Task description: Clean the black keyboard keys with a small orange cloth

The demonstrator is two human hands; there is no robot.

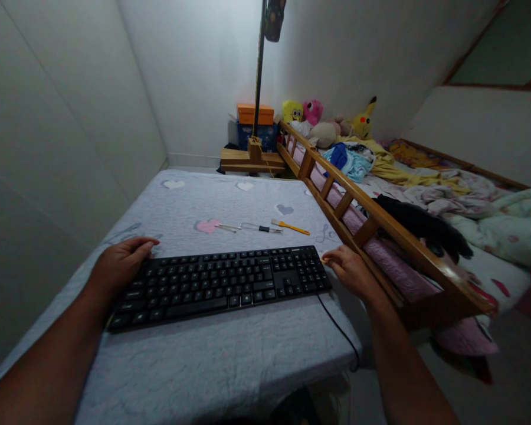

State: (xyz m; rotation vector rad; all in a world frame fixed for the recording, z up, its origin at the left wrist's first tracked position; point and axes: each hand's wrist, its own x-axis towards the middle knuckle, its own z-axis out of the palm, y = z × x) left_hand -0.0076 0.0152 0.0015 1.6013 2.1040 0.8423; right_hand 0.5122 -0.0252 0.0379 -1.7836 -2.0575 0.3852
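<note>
A black keyboard point(230, 277) lies across the bed-like surface, its cable running off the right front. My left hand point(123, 262) rests against its left end, fingers stretched out past the rear corner and thumb beside them. At the right end, my right hand point(347, 268) is closed in a pinch close to the keyboard's side edge. A tiny pale yellowish tip shows at those fingertips; what it is I cannot make out. Behind the keyboard lie a yellow-handled brush point(294, 227), a thin metal tool with a black grip point(264, 228) and slim pale sticks point(227, 227).
A wooden bed rail point(358, 195) runs close along the right side. Beyond it are rumpled bedding, clothes and plush toys point(363, 124). At the back stand a wooden stand point(254, 156) with a dark pole and an orange box point(254, 113). A pale wall borders the left.
</note>
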